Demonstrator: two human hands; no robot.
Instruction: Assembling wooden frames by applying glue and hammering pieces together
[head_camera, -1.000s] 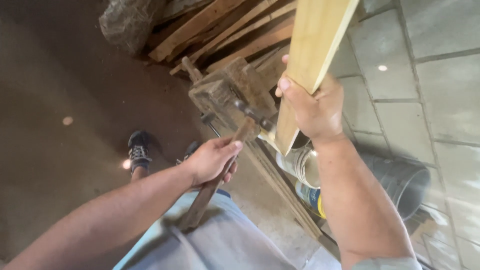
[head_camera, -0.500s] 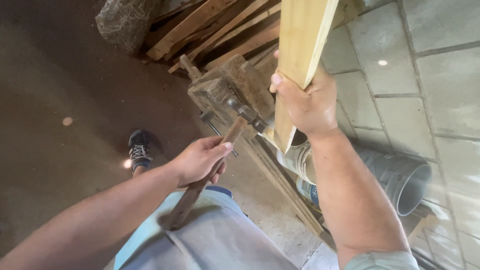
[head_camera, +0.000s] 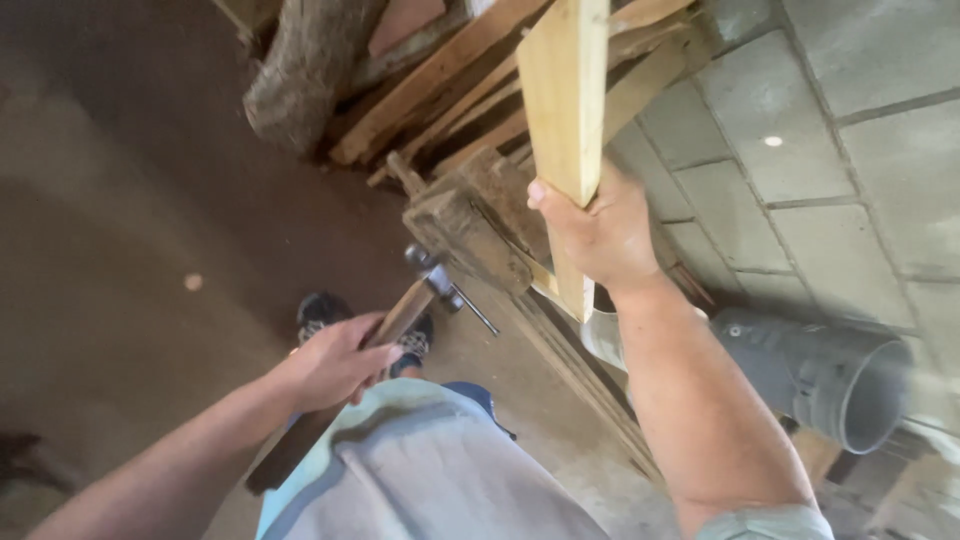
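My right hand (head_camera: 600, 230) grips a pale wooden plank (head_camera: 565, 110) that stands nearly upright, its lower end just below my fingers. My left hand (head_camera: 335, 360) is closed around the wooden handle of a hammer (head_camera: 420, 295), whose dark metal head points toward a worn, dark wooden block (head_camera: 470, 225) just beyond it. The plank's lower end sits beside that block. My light blue and grey shirt fills the bottom middle of the view.
A pile of timber planks (head_camera: 450, 90) and a rough log (head_camera: 305, 70) lie at the top. A grey plastic pipe (head_camera: 830, 375) lies at the right by a block wall (head_camera: 850, 150). My shoe (head_camera: 320, 315) rests on the dirt floor (head_camera: 130, 200).
The hammer head has drawn back down and left, away from the plank. My right hand with the plank has shifted slightly as the view moved.
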